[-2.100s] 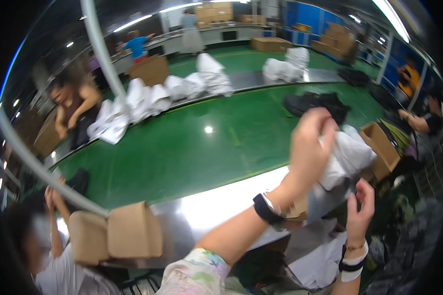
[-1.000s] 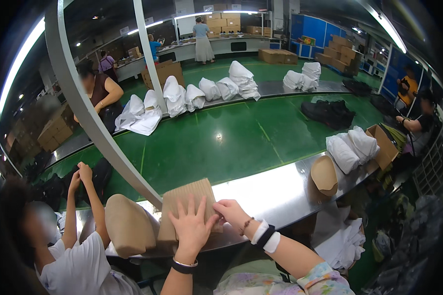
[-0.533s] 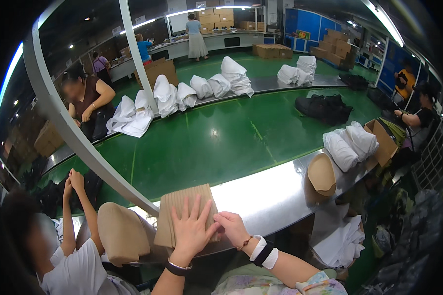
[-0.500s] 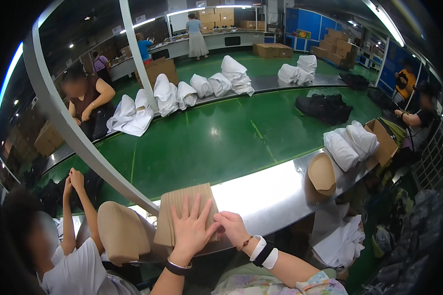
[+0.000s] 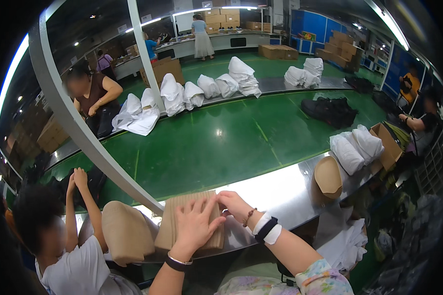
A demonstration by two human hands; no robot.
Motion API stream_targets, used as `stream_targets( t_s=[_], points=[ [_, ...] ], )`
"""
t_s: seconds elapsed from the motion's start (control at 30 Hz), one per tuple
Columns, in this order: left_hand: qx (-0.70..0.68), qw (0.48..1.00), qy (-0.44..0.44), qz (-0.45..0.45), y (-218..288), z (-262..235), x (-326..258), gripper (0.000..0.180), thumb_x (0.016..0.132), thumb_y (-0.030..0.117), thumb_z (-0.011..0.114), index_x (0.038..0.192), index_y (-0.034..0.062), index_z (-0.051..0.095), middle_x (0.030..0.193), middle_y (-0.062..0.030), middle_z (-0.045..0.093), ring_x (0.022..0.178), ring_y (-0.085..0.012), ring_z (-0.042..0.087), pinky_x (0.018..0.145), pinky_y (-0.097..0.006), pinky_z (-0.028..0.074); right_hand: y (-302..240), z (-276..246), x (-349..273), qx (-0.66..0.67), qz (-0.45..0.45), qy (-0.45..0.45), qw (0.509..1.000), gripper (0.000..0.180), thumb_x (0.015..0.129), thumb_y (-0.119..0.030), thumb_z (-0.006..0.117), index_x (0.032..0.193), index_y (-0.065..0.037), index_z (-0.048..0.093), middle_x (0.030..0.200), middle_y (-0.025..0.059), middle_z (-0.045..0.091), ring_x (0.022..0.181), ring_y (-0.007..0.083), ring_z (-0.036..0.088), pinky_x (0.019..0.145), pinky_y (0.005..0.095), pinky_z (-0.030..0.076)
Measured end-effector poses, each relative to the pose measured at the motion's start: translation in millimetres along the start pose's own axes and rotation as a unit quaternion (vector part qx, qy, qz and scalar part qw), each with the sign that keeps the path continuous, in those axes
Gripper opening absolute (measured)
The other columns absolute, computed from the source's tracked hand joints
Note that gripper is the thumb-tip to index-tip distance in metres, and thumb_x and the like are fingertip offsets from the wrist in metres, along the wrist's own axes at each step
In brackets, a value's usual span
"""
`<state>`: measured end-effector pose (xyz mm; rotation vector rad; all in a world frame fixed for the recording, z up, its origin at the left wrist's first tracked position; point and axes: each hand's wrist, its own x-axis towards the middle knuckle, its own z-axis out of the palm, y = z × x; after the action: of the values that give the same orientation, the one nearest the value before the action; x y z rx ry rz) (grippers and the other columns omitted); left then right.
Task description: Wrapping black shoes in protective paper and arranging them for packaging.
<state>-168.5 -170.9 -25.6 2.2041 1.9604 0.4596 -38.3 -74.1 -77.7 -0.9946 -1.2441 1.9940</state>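
A stack of thin brown paperboard pieces (image 5: 168, 228), ridged along its layered edges, lies on the metal ledge in front of me. My left hand (image 5: 196, 223) rests flat on top of it, fingers stretched out and a little apart. At the stack's far right edge is my right hand (image 5: 235, 206), its thumb and fingertips pinched together beside my left fingertips. Whatever is in that pinch is too small to make out. To the left stands another nested brown stack with a rounded top (image 5: 125, 231). A single curved brown piece (image 5: 328, 172) lies farther right.
Beyond the metal ledge (image 5: 280, 189) runs a wide green surface (image 5: 206, 147) with black shoes (image 5: 330, 112). White-wrapped bundles (image 5: 172, 96) line its far side; more (image 5: 352, 150) sit at right beside a cardboard box (image 5: 386, 145). A grey post (image 5: 91, 142) curves past a co-worker at left (image 5: 76, 260).
My right hand has moved up along the stack's right edge to its far corner. My left hand has shifted slightly right, with its fingers less spread. The whole view has moved slightly.
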Motion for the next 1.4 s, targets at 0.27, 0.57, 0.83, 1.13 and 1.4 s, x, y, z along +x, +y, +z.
stream_targets(
  t_s=[0.27,0.57,0.83,1.13,1.4],
  points=[
    [0.131,0.986,0.106,-0.005,-23.2,12.9,4.1,0.065,0.081,0.055,0.051,0.134,0.0187,0.042,0.135,-0.0216,0.037,0.127,-0.0423,0.027,0.099,-0.063,0.015,16.0,9.0,-24.9,0.042,-0.103,0.164,0.98,0.022,0.091,-0.019,0.047,0.079,-0.002,0.052,0.064,0.0016,0.051,0.056,0.0079,0.049,0.048,0.0235,0.041],
    [0.121,0.99,0.073,-0.027,-23.1,-0.8,1.6,0.061,0.086,0.041,0.052,0.135,0.0069,0.038,0.14,-0.0223,0.031,0.131,-0.0406,0.024,0.105,-0.058,0.013,-7.0,-80.7,-96.0,0.14,-0.165,0.194,0.957,0.021,0.096,-0.022,0.042,0.091,-0.004,0.051,0.08,0.0016,0.054,0.075,0.0099,0.054,0.07,0.0245,0.046],
    [-0.52,0.85,0.07,0.037,108.7,35.7,-17.9,0.048,0.093,0.017,0.046,0.133,-0.0067,0.032,0.134,-0.0166,0.039,0.127,-0.0256,0.036,0.105,-0.038,0.027,-5.5,-124.4,-154.9,0.298,-0.183,0.294,0.889,0.021,0.093,-0.014,0.042,0.094,0.0,0.057,0.086,0.0046,0.058,0.076,0.0115,0.055,0.07,0.0267,0.047],
    [-0.745,0.546,-0.35,-0.156,210.6,139.5,3.6,0.03,0.09,0.016,0.056,0.113,-0.0013,0.049,0.106,-0.0089,0.06,0.093,-0.0173,0.06,0.082,-0.032,0.049,88.4,-209.9,-244.0,0.15,-0.152,0.428,0.878,0.024,0.094,-0.019,0.044,0.103,-0.002,0.057,0.089,0.0021,0.059,0.08,0.0077,0.055,0.066,0.0227,0.045],
    [-0.644,0.621,-0.378,-0.238,228.5,215.6,14.1,0.024,0.089,0.012,0.056,0.108,-0.0026,0.052,0.102,-0.009,0.062,0.09,-0.0153,0.059,0.081,-0.029,0.047,291.2,-356.6,-300.1,-0.274,0.195,0.623,0.706,0.076,0.082,-0.048,0.054,0.135,0.001,0.031,0.137,0.0332,0.026,0.128,0.0469,0.023,0.106,0.0432,0.024]
  ],
)
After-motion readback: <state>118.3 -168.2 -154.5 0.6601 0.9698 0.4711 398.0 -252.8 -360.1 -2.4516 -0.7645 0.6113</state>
